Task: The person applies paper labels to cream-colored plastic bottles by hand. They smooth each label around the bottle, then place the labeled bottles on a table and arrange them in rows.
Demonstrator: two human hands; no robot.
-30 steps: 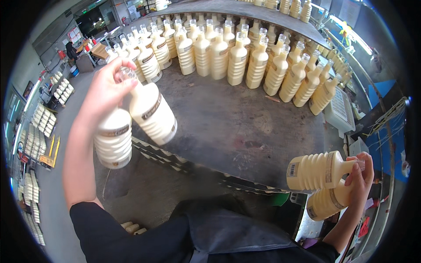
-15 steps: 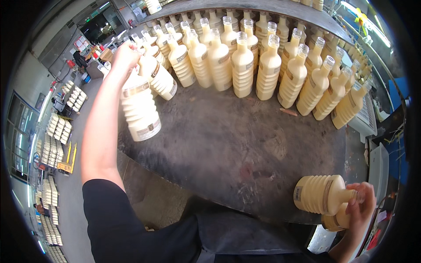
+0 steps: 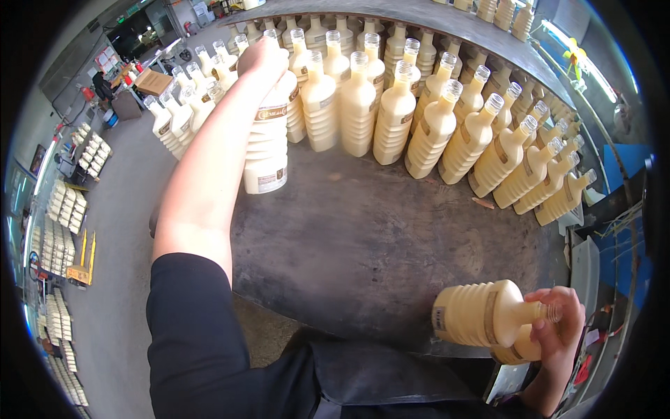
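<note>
My left hand [image 3: 263,59] reaches to the far left side of the dark table and is closed around the neck of a cream-coloured ribbed bottle [image 3: 266,155]. This bottle stands close to upright beside a crowd of similar cream bottles [image 3: 357,105] with clear threaded necks. At the near right, my right hand [image 3: 564,320] grips the neck of another bottle [image 3: 474,314], which lies on its side with its base to the left. A second bottle [image 3: 522,347] shows partly beneath it, against the same hand; its neck is hidden by the fingers.
The dark worktable [image 3: 349,237] has a curved-looking near edge. Behind the bottle rows runs a raised shelf [image 3: 419,19]. More bottles [image 3: 178,119] stand beyond my left arm. Stacked goods [image 3: 66,209] and a yellow pallet jack [image 3: 82,269] are on the floor at left.
My left hand has brought its bottle in beside the far rows, and the bottle is straighter than before. The view has shifted slightly left. My right hand keeps its hold on the bottles.
</note>
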